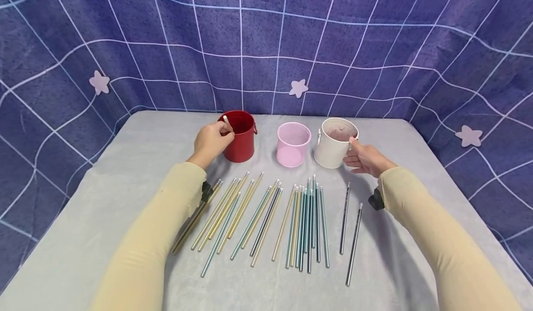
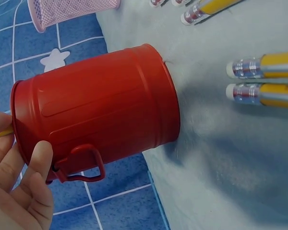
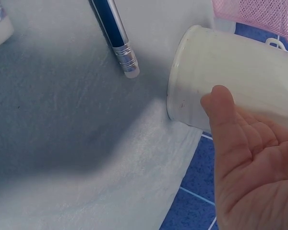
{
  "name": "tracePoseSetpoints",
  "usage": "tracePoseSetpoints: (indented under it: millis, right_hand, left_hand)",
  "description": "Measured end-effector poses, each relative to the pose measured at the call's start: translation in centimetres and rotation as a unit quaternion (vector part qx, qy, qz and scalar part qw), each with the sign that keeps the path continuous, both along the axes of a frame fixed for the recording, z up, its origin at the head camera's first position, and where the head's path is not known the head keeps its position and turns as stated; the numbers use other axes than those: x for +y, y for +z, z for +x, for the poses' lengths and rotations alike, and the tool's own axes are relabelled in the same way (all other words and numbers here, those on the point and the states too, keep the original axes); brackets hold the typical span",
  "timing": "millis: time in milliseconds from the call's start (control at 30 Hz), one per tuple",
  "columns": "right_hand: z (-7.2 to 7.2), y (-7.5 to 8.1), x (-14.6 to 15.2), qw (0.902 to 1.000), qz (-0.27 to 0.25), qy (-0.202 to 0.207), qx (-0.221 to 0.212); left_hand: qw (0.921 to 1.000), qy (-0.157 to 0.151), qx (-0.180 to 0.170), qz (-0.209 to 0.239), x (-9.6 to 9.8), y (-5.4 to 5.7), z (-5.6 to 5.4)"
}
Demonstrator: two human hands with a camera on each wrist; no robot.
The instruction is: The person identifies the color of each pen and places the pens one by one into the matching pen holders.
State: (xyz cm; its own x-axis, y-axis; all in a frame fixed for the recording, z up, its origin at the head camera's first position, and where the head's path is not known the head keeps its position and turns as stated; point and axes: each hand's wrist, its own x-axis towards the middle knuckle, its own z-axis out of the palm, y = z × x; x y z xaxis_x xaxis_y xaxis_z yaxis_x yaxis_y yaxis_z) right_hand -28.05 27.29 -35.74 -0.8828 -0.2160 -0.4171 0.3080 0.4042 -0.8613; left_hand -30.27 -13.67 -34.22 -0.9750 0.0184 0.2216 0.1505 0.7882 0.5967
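My left hand [image 1: 213,140] pinches a yellow pencil [image 2: 1,133] between thumb and fingers at the rim of the red bucket [image 1: 239,145]. The pencil's white eraser end points up past the fingers in the head view; its other end is hidden. My right hand [image 1: 366,157] is at the right side of the white bucket [image 1: 330,152], its thumb at the rim and its fingers fairly straight along the outer wall. In the right wrist view, the fingers overlap the white bucket's side, and no pencil shows in that hand.
Between the buckets stands a pink mesh cup [image 1: 291,156]. Several gold, teal and dark pencils lie in front on the grey cloth [image 1: 125,172], including two dark pencils [image 1: 354,246] at the right. A blue gridded curtain [image 1: 266,38] with star shapes hangs behind.
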Motion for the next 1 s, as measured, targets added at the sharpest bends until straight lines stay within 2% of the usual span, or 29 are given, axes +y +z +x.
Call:
tracePoseSetpoints:
  millis: [367,633,733,900,1000]
  right_hand:
    - [0.1,0.0,-0.1,1.0000,0.000,-0.003,-0.004]
    - [0.1,0.0,-0.1,1.0000,-0.003,-0.005,-0.001]
    - [0.2,-0.1,-0.1,1.0000,-0.008,0.001,-0.001]
    - [0.2,-0.1,0.0,0.9999,-0.012,0.002,-0.001]
    - [0.3,0.1,0.0,0.9999,-0.013,0.001,-0.001]
  left_hand:
    - [0.9999,0.000,0.004,-0.013,-0.1,0.1,0.4]
    - [0.9997,0.007,0.021,-0.012,-0.3,-0.3,0.7]
    - [0.9993,0.014,0.035,-0.005,-0.6,-0.5,1.0]
    - [0.9963,0.013,0.082,0.020,-1.2,-0.8,1.8]
    - [0.9962,0.008,0.085,0.018,-1.8,-0.9,2.4]
